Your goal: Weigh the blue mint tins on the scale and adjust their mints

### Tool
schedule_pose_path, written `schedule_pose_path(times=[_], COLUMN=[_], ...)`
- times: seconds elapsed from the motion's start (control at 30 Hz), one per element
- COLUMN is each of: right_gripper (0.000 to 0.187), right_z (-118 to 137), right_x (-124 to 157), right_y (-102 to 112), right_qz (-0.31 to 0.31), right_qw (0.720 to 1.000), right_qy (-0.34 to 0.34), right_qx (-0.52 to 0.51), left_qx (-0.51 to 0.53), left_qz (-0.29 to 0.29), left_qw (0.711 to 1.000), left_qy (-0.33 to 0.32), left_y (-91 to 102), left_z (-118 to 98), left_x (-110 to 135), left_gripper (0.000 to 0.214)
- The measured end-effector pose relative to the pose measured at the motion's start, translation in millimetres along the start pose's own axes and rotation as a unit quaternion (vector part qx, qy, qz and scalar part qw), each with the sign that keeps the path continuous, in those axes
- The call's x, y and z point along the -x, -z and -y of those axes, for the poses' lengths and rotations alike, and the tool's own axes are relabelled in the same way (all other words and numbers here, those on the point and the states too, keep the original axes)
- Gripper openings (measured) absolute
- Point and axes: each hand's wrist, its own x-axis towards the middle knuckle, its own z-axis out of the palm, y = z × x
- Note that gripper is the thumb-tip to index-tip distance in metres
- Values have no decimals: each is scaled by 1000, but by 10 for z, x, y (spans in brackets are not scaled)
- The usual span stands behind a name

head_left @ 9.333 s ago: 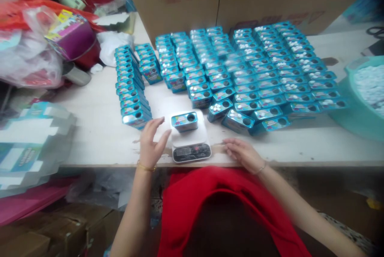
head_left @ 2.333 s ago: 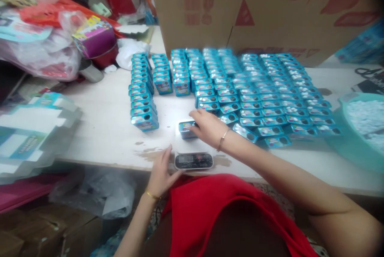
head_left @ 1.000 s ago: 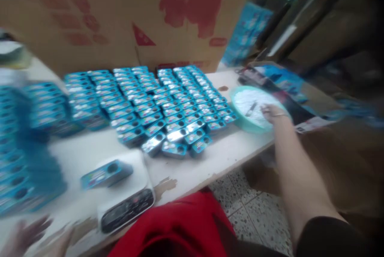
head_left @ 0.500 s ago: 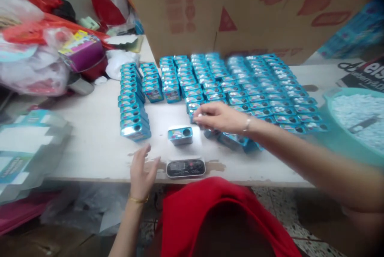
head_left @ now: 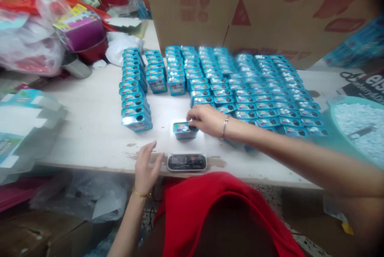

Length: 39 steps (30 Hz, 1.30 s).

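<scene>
A small blue tin (head_left: 184, 130) with a dark round hole in its top stands on the white plate of a kitchen scale (head_left: 187, 162). My right hand (head_left: 207, 120) is over the tin's right end, its fingers pinched together at the hole. Small white tablets show at the fingertips and on the tin's lid; how many are in the fingers is hidden. Left of the scale, at the table's front edge, my left hand (head_left: 147, 168) hovers palm inward with fingers apart and nothing in it.
Rows of blue tins (head_left: 258, 89), many with white tablets on top, fill the table behind the scale. One column of tins (head_left: 136, 107) runs along the left. A turquoise basin (head_left: 333, 119) of pale tablets sits at right. Behind stands a large cardboard box (head_left: 264, 5).
My right hand has moved from over the tin rows toward me, down to the tin on the scale. My left hand stays open beside the scale. The camera view has shifted slightly.
</scene>
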Motion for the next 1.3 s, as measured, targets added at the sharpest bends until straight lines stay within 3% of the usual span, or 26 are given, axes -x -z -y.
schedule_pose_path(times=[0.07, 0.13, 0.17, 0.23, 0.3, 0.37, 0.43, 0.5, 0.57, 0.6, 0.63, 0.7, 0.77, 0.8, 0.93, 1.07, 1.3], right_gripper=[7, 6, 5, 9, 15, 19, 23, 26, 29, 30, 30, 27, 25, 25, 33, 35, 32], right_z=[-37, -91, -123, -192, -256, -305, -336, -358, -384, -403, -426, -484, -549, -580, -669, -664, -604], right_x=[16, 77, 127, 271, 467, 700, 948, 1187, 1398, 1488, 1566, 1686, 1752, 1766, 1703, 1547, 1386], right_y=[35, 85, 110, 140, 121, 36, -113, -312, -537, -650, -760, -963, -1133, -1206, -1406, -1441, -1435], right_qz=[-35, -41, -34, -15, -2, 8, 28, 55, 70, 66, 55, 32, 19, 20, 44, 53, 55], right_qw=[997, 976, 950, 869, 797, 766, 773, 802, 843, 863, 883, 912, 932, 940, 965, 983, 983], right_qy=[0, -32, -59, -112, -160, -200, -232, -247, -239, -228, -216, -203, -204, -205, -182, -89, 37], right_qx=[-65, -209, -305, -481, -583, -611, -590, -541, -478, -445, -414, -355, -300, -272, -182, -155, -173], left_qx=[4, 11, 14, 19, 19, 18, 23, 65, 156, 214, 277, 398, 469, 483, 473, 455, 451], left_qz=[0, 2, 4, 8, 11, 10, 5, 31, 133, 215, 306, 474, 566, 587, 605, 608, 592], left_qw=[1000, 1000, 1000, 1000, 999, 999, 999, 996, 977, 951, 910, 786, 678, 650, 640, 650, 667], left_qy=[4, 7, 10, 17, 24, 30, 35, 51, 62, 56, 37, -5, -11, -1, 22, 7, 22], left_y=[-33, -74, -95, -130, -148, -128, -56, 66, 204, 264, 310, 347, 323, 298, 223, 236, 223], left_z=[-24, -42, -45, -40, -26, -29, -90, -234, -452, -574, -695, -903, -1038, -1078, -1130, -1155, -1156], left_x=[3, 14, 21, 39, 62, 85, 102, 99, 64, 33, -6, -98, -186, -220, -276, -260, -183], left_gripper=[34, 33, 32, 31, 30, 29, 28, 30, 36, 40, 44, 50, 51, 51, 52, 60, 61])
